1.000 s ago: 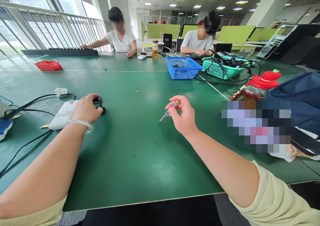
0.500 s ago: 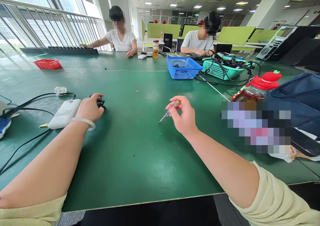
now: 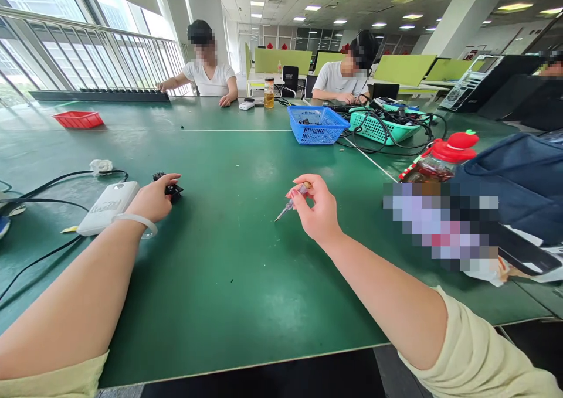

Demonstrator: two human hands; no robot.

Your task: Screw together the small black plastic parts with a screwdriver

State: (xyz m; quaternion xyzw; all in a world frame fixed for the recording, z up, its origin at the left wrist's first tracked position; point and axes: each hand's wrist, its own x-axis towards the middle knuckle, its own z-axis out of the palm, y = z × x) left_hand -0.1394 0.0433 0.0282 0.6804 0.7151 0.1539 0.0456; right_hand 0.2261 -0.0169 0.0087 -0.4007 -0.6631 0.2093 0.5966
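Shifting slightly rightward since the earlier frame, the view is now taking in a third person (image 3: 552,67) at the right edge, and more of the black part (image 3: 176,193) is showing beside the left hand (image 3: 152,202). The left hand is reaching over this part on the green table (image 3: 211,304), its thumb and forefinger spreading narrowly about it; whether they are gripping it, one cannot tell. Just beside the wrist, a white case (image 3: 109,207) is lying among black cables (image 3: 57,178). The right hand (image 3: 319,210) is holding the screwdriver (image 3: 289,206) by its handle between thumb and fingers, the tip pointing down and leftward, well apart from the black part. Beyond the hands, a red tray (image 3: 78,119), a blue basket (image 3: 317,129) and a green basket (image 3: 380,129) are standing on the table. At the right, a red-lidded bottle (image 3: 440,160) is standing beside a dark blue bag (image 3: 519,178). Two people are sitting at the far side.
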